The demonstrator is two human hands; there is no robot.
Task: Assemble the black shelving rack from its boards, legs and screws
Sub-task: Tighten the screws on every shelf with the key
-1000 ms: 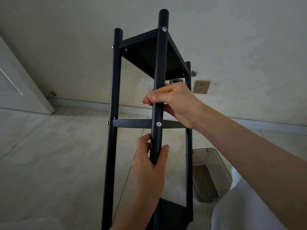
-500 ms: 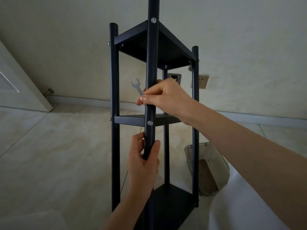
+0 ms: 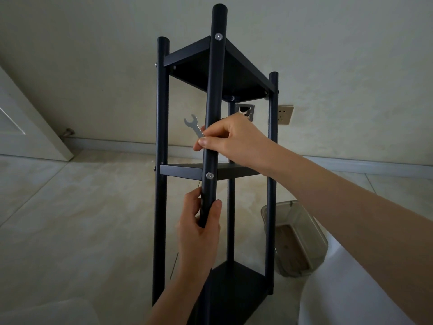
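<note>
The black shelving rack [image 3: 161,127] stands upright on the floor in front of me, with three boards fixed between its legs by silver screws. My left hand [image 3: 199,233] grips the nearest leg [image 3: 215,90] below the middle board [image 3: 180,171]. My right hand [image 3: 230,139] wraps around the same leg above that board and also pinches a small silver wrench [image 3: 193,125], whose open jaw points up and left. A screw head [image 3: 209,175] shows on the leg between my two hands, another [image 3: 218,36] near the leg's top.
A clear plastic bin [image 3: 297,238] sits on the tiled floor to the right of the rack. A wall socket [image 3: 284,114] and a metal plate [image 3: 244,111] are on the wall behind. A white door [image 3: 25,127] stands at left, with a doorstop [image 3: 68,132].
The rack has turned and tilted upright, so its far legs and bottom board now show. Both hands kept their grip on the near leg; the wrench is now plainly visible.
</note>
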